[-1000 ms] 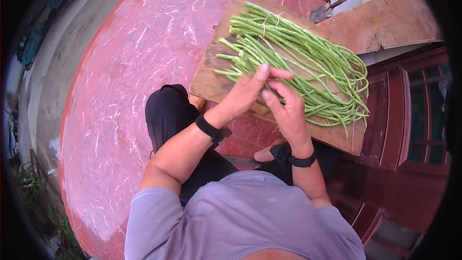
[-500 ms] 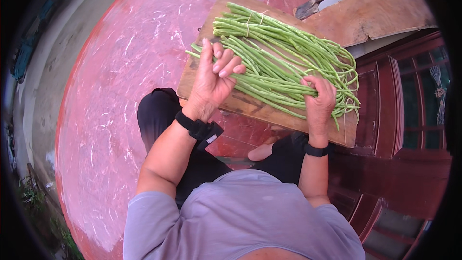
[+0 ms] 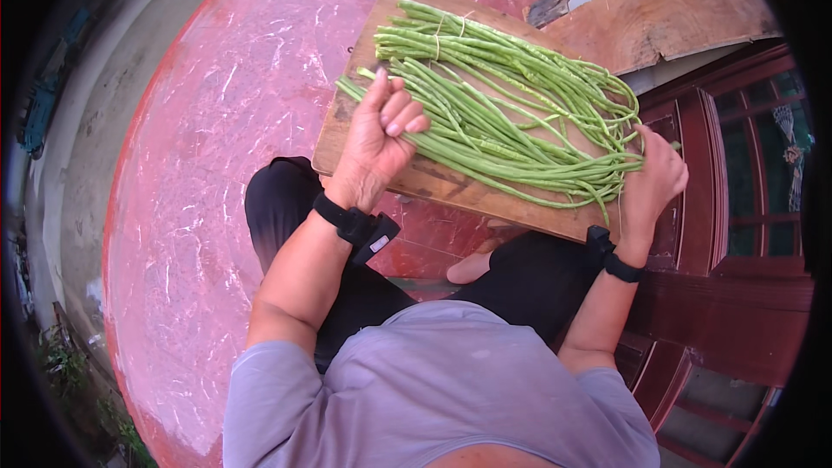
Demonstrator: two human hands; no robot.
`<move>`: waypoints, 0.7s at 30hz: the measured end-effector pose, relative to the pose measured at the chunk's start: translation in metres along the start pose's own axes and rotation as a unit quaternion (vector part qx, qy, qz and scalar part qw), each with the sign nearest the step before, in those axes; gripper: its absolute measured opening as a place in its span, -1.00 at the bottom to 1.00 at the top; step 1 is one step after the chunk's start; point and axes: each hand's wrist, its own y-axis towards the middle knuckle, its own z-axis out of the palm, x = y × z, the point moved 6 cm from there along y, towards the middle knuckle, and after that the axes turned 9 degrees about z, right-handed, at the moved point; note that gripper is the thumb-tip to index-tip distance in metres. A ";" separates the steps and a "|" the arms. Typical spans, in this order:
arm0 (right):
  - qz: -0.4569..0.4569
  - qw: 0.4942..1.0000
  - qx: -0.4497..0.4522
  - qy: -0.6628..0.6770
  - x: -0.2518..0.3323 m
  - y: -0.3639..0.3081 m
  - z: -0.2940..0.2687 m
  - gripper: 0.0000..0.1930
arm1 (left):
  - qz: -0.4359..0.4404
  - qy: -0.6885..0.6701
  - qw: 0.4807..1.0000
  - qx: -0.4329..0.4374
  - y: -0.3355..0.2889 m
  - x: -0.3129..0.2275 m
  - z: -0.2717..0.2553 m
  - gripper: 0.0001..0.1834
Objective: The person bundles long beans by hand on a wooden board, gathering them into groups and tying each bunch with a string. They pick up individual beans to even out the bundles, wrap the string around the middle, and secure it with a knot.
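Note:
Many yardlong beans (image 3: 511, 143) lie lengthwise across a wooden board (image 3: 555, 219) in front of me. My left hand (image 3: 381, 134) is closed around the lower, loose bunch near its left end, with cut ends poking out past the thumb. At the board's right edge, my right hand (image 3: 656, 172) is closed on the thin bean tips; a bit of green shows beyond its fingers. Farther up the board, a tied bundle of yardlong beans (image 3: 503, 43) has pale bands around its left part, and its tips curl round at the right.
A dark red panelled door (image 3: 693, 182) stands close at the right. A plywood sheet (image 3: 663, 13) and a shovel (image 3: 548, 9) are beyond the board. Polished pink-red floor (image 3: 208, 165) stretches left. My knees are under the board's near edge.
My right hand has slid right, from the middle of the loose beans to their tips. The left hand keeps its grip and has shifted slightly left.

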 end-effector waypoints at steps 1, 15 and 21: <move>-0.001 1.000 -0.001 0.001 -0.015 -0.007 0.017 -0.65 | 0.002 0.000 1.000 0.001 0.000 0.004 -0.003 -0.65; -0.051 0.930 0.214 0.294 0.121 -0.026 0.086 -0.78 | -0.027 0.224 0.972 -0.060 -0.005 0.019 -0.002 -0.48; 0.015 0.914 0.187 0.359 0.117 -0.033 0.068 -0.82 | -0.048 0.256 0.965 -0.040 -0.007 0.018 -0.008 -0.41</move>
